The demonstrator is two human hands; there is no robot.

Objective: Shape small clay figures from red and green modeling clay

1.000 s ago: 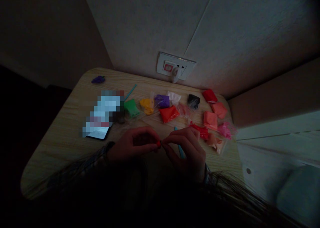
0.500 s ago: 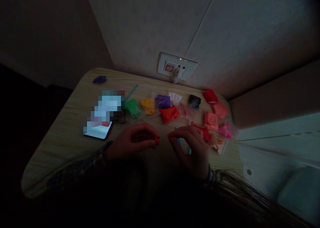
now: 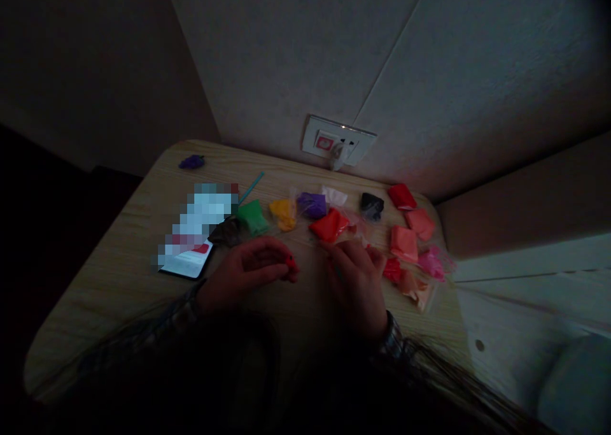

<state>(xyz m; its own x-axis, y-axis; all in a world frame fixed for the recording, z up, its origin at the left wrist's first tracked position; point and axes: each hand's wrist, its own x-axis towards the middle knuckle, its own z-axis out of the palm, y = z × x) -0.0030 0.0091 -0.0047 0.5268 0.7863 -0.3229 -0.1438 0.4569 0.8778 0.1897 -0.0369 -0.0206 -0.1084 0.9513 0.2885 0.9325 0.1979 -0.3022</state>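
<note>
My left hand pinches a small red lump of clay with a dark spot on it between thumb and fingertips. To its right, my right hand is closed, fingers drawn together and pointing left. A hint of green shows by its fingers, too dim to name, and whatever they may hold is hidden. Just beyond the right hand lies a bright red clay packet. Another red packet and a peach packet are at its right side.
On the wooden table are a lit phone, a blue stick and a purple grape-like piece. Green, yellow, purple and black packets lie across the back. A wall socket holds a plug.
My right hand has closed and turned over the spot where a blue tool showed, now covered. My left hand has shifted slightly left, still holding the red clay. The view has tilted a little.
</note>
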